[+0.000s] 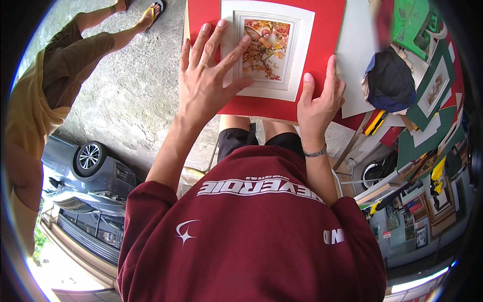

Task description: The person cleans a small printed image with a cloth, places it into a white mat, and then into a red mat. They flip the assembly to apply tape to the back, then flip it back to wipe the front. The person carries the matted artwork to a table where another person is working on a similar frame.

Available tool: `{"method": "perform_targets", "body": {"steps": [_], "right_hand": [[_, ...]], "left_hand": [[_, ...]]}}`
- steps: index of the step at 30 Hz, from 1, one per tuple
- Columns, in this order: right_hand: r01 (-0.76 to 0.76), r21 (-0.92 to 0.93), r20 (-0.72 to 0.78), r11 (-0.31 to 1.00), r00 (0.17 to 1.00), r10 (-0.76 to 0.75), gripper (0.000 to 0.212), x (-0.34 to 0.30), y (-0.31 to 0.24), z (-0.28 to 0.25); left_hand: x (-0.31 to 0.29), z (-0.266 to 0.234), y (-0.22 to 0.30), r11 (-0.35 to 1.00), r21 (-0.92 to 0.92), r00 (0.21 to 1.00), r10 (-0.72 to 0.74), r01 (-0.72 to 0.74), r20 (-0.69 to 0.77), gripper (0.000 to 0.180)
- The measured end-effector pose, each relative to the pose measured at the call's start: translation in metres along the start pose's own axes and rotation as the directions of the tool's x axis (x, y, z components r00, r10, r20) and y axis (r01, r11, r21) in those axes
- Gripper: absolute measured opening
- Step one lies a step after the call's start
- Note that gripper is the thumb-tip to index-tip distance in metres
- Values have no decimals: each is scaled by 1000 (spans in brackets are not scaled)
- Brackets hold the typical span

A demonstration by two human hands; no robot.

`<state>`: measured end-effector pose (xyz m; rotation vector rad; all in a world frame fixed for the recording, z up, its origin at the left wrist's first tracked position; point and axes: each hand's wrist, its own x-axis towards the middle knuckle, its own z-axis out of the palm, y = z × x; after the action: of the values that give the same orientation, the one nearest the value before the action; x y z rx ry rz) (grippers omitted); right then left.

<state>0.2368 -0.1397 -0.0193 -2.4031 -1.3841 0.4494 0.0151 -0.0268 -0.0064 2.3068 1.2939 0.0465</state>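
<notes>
A small colour print of a winged figure among leaves (275, 58) sits in a white mat (305, 35), which lies on a red board (329, 20). My left hand (209, 75) is spread over the mat's left side, its fingers apart and flat. Its index fingertip reaches the print's left edge, and the thumb lies near the print's lower left corner. At the red board's right edge rests my right hand (322, 103). Its thumb and index finger are stretched out and apart, the thumb by the mat's lower right corner; the other fingers are partly hidden.
A white sheet (354, 60) lies right of the red board. Beyond it are a dark cap (390, 83), a yellow-and-black cutter (376, 123), a green case (412, 25) and a green-matted picture (432, 93). Another person (65, 75) stands at the left, near a parked car (95, 171).
</notes>
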Motion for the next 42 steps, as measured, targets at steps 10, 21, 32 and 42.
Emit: {"method": "perform_targets", "body": {"steps": [10,21,32,42], "right_hand": [[18,-10,-24,1000,1000,-19,70,1,-1,2],[15,-28,-34,999,999,-16,71,-1,-3,3],[5,6,-33,1000,999,-4,69,0,-2,2],[2,18,-28,1000,1000,-2,66,0,-5,3]], "left_hand": [[0,-1,1,1000,11,1000,-5,4,5,84],[0,-3,2,999,52,1000,-2,0,25,82],[-1,-1,1,1000,27,1000,-1,1,15,84],[0,1,-1,1000,13,1000,17,-17,3,82]]}}
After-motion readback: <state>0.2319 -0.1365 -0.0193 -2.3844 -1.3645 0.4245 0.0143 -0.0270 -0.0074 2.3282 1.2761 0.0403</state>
